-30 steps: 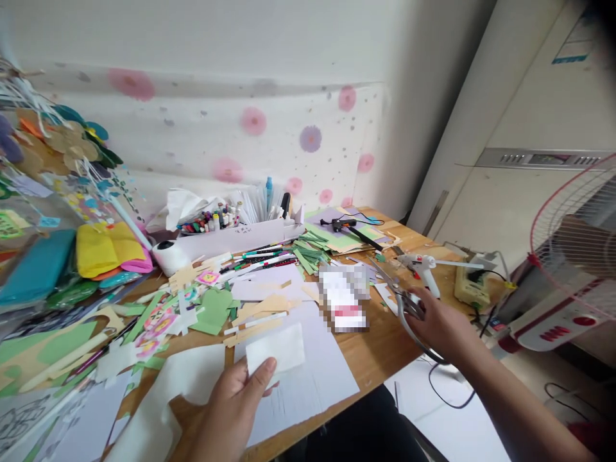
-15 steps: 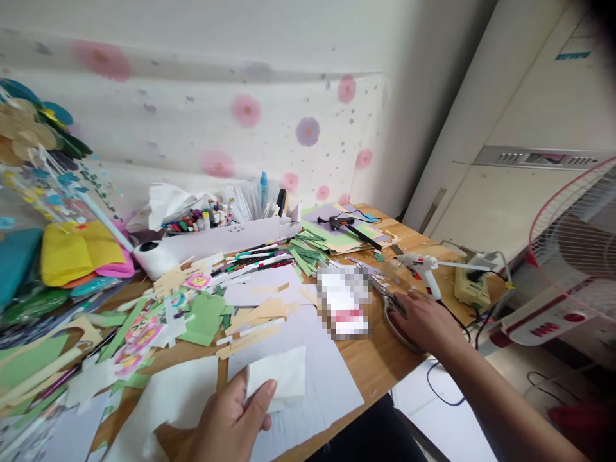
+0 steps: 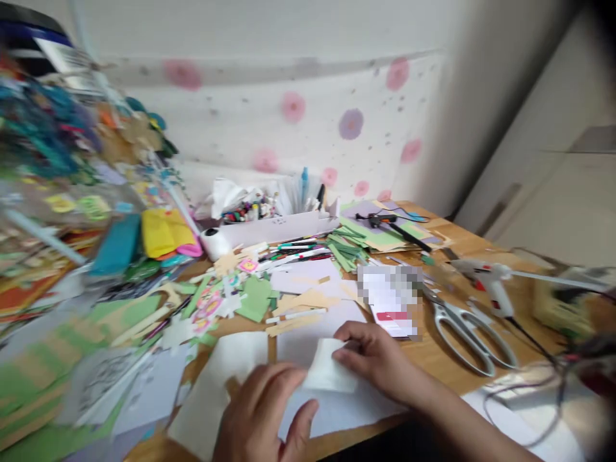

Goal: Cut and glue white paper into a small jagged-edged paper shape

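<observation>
A small folded white piece of paper is pinched at its right end by my right hand, thumb in front and fingers behind. Just left of it my left hand is open, thumb and fingers apart, with the fingertips close to the paper's left edge. Both hands are low over a large white sheet at the table's front. A bigger white cut sheet lies behind my left hand, partly hidden by it. Grey-handled scissors rest on the table to the right, untouched.
A phone-like thing with a blurred-out screen lies beyond my right hand. A white glue gun with a cord stands at the right. Green and tan paper scraps, pens and a white box of markers crowd the left and back.
My right hand has let go of the scissors and come left to take the white paper. My left hand has released it and opened. The view has turned left.
</observation>
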Action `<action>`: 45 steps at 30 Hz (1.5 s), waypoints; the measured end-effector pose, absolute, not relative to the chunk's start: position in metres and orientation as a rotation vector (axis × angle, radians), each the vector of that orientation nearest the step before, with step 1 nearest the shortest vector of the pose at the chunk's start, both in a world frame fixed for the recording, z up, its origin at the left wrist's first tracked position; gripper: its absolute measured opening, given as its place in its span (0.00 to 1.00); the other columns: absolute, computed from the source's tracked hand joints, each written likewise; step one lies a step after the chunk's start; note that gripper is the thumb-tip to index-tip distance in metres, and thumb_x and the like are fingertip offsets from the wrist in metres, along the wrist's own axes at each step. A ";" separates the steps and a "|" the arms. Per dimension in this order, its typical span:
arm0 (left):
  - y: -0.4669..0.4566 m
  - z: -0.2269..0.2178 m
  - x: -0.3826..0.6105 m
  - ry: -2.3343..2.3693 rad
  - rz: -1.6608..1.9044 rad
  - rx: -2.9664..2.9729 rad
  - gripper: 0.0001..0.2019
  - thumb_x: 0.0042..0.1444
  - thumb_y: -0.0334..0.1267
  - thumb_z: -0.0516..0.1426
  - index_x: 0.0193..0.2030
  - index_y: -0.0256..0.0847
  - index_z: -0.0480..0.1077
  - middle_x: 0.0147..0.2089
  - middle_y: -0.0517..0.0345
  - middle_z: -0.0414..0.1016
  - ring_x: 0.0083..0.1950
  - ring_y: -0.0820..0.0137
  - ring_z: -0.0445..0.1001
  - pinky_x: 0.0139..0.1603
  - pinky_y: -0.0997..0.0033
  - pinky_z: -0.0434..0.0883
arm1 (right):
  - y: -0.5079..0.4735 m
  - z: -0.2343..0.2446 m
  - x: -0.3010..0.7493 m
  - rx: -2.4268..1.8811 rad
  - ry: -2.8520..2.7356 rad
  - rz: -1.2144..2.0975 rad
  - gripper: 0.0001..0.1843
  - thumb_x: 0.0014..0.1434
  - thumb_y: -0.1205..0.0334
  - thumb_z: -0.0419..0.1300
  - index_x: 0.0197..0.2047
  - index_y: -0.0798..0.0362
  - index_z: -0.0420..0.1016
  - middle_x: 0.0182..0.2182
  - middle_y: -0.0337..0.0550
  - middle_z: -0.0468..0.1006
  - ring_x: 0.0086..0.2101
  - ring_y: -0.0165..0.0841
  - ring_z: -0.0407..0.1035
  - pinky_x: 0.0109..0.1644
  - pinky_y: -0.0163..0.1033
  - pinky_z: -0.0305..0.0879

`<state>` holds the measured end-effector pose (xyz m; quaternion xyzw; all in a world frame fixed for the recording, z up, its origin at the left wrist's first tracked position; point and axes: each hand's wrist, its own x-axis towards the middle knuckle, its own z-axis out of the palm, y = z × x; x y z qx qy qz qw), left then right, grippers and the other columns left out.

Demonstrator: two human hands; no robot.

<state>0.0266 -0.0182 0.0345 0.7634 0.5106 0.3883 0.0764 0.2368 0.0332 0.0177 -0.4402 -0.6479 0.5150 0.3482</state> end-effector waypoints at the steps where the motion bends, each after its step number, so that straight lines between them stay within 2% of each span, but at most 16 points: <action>1: -0.019 0.034 0.013 1.621 1.226 2.406 0.13 0.50 0.37 0.61 0.44 0.50 0.70 0.41 0.52 0.78 0.42 0.57 0.76 0.45 0.63 0.68 | 0.038 0.013 0.236 -1.151 -1.630 1.367 0.13 0.56 0.54 0.61 0.32 0.56 0.70 0.25 0.37 0.70 0.25 0.27 0.62 0.27 0.30 0.57; 4: -0.017 0.027 -0.021 2.005 1.036 2.537 0.28 0.45 0.40 0.64 0.55 0.43 0.65 0.58 0.36 0.68 0.56 0.43 0.67 0.53 0.44 0.64 | 0.045 0.000 0.235 -1.167 -1.655 1.399 0.12 0.56 0.54 0.61 0.31 0.55 0.70 0.25 0.37 0.70 0.26 0.28 0.61 0.28 0.30 0.56; 6: -0.013 0.018 -0.032 2.041 0.657 2.521 0.33 0.43 0.38 0.64 0.59 0.42 0.64 0.63 0.36 0.64 0.60 0.40 0.64 0.53 0.40 0.65 | 0.045 -0.005 0.235 -1.187 -1.724 1.360 0.11 0.57 0.55 0.60 0.31 0.55 0.70 0.25 0.37 0.70 0.26 0.28 0.61 0.28 0.30 0.56; 9: -0.007 0.005 -0.038 1.971 0.440 2.495 0.21 0.50 0.31 0.56 0.53 0.44 0.71 0.59 0.44 0.72 0.55 0.49 0.71 0.49 0.48 0.72 | 0.042 -0.008 0.236 -1.223 -1.780 1.308 0.12 0.58 0.54 0.58 0.32 0.54 0.70 0.26 0.37 0.71 0.27 0.30 0.62 0.28 0.31 0.57; 13: 0.002 0.011 -0.055 1.914 0.651 2.582 0.17 0.52 0.24 0.48 0.39 0.45 0.74 0.48 0.51 0.80 0.48 0.61 0.77 0.46 0.64 0.75 | 0.042 -0.006 0.235 -1.250 -1.847 1.215 0.10 0.58 0.55 0.58 0.32 0.54 0.71 0.26 0.38 0.73 0.29 0.32 0.65 0.31 0.32 0.59; 17: 0.018 0.055 -0.102 1.991 0.954 2.698 0.11 0.54 0.32 0.52 0.41 0.43 0.74 0.47 0.50 0.80 0.47 0.58 0.77 0.50 0.59 0.71 | 0.043 -0.003 0.232 -1.246 -1.888 1.176 0.08 0.58 0.58 0.58 0.32 0.54 0.71 0.27 0.38 0.74 0.30 0.32 0.66 0.32 0.32 0.59; 19: 0.033 0.077 -0.126 2.116 0.760 2.753 0.16 0.58 0.38 0.49 0.47 0.36 0.72 0.54 0.51 0.75 0.55 0.57 0.71 0.57 0.54 0.63 | 0.043 0.001 0.231 -1.261 -1.928 1.150 0.07 0.58 0.60 0.57 0.32 0.54 0.72 0.27 0.38 0.74 0.29 0.31 0.66 0.32 0.32 0.59; 21: 0.048 0.089 -0.136 2.200 0.571 2.823 0.22 0.58 0.45 0.47 0.46 0.31 0.73 0.57 0.50 0.72 0.58 0.49 0.67 0.57 0.44 0.59 | 0.040 0.006 0.233 -1.271 -1.983 1.095 0.05 0.58 0.62 0.57 0.33 0.54 0.72 0.27 0.39 0.74 0.30 0.31 0.66 0.33 0.33 0.60; 23: 0.058 0.087 -0.125 2.345 0.505 2.811 0.22 0.56 0.49 0.49 0.49 0.38 0.73 0.61 0.50 0.68 0.60 0.41 0.64 0.54 0.29 0.52 | 0.034 0.012 0.239 -1.271 -2.028 1.023 0.04 0.58 0.64 0.56 0.34 0.54 0.72 0.29 0.40 0.75 0.30 0.32 0.67 0.34 0.33 0.61; 24: 0.061 0.082 -0.112 2.225 0.534 2.866 0.21 0.57 0.47 0.49 0.49 0.39 0.74 0.61 0.48 0.68 0.61 0.41 0.63 0.55 0.28 0.52 | 0.030 0.014 0.243 -1.276 -2.044 0.989 0.04 0.58 0.64 0.56 0.34 0.54 0.72 0.29 0.41 0.75 0.31 0.32 0.68 0.34 0.34 0.61; 25: 0.061 0.075 -0.095 1.972 0.542 2.927 0.19 0.57 0.44 0.50 0.48 0.37 0.74 0.58 0.45 0.71 0.60 0.43 0.64 0.56 0.35 0.57 | 0.025 0.015 0.247 -1.286 -2.054 0.962 0.04 0.59 0.64 0.56 0.34 0.53 0.72 0.30 0.41 0.75 0.30 0.32 0.68 0.34 0.34 0.61; 27: 0.059 0.059 -0.054 1.631 0.444 2.988 0.12 0.57 0.39 0.53 0.45 0.47 0.75 0.56 0.53 0.73 0.60 0.57 0.66 0.58 0.54 0.64 | 0.014 0.016 0.253 -1.306 -2.043 0.918 0.05 0.60 0.62 0.55 0.34 0.52 0.70 0.29 0.41 0.74 0.30 0.32 0.68 0.33 0.34 0.62; 30: 0.061 0.039 0.000 1.209 0.237 2.886 0.17 0.54 0.29 0.56 0.49 0.51 0.73 0.65 0.54 0.64 0.69 0.55 0.53 0.64 0.47 0.55 | -0.001 0.014 0.254 -1.207 -2.042 0.863 0.04 0.61 0.64 0.53 0.34 0.52 0.67 0.32 0.44 0.74 0.33 0.34 0.68 0.37 0.37 0.65; 33: 0.079 0.025 0.023 1.181 0.244 2.861 0.20 0.56 0.28 0.54 0.52 0.54 0.71 0.68 0.56 0.59 0.70 0.54 0.50 0.65 0.42 0.48 | -0.008 0.014 0.248 -1.060 -2.118 0.779 0.06 0.58 0.71 0.52 0.37 0.52 0.66 0.43 0.48 0.74 0.45 0.37 0.68 0.50 0.43 0.65; 37: 0.119 0.012 0.020 1.176 0.216 2.853 0.23 0.60 0.29 0.50 0.58 0.60 0.66 0.69 0.59 0.57 0.70 0.54 0.49 0.64 0.43 0.48 | -0.003 0.016 0.243 -1.040 -2.179 0.790 0.12 0.57 0.74 0.53 0.43 0.51 0.66 0.48 0.47 0.74 0.53 0.37 0.65 0.63 0.49 0.55; 45: 0.170 0.004 0.011 1.240 0.223 2.841 0.31 0.56 0.21 0.46 0.58 0.62 0.66 0.68 0.59 0.60 0.68 0.51 0.53 0.60 0.43 0.55 | 0.025 0.015 0.248 -0.985 -2.253 0.888 0.16 0.59 0.72 0.53 0.50 0.54 0.67 0.48 0.49 0.75 0.57 0.36 0.61 0.64 0.46 0.54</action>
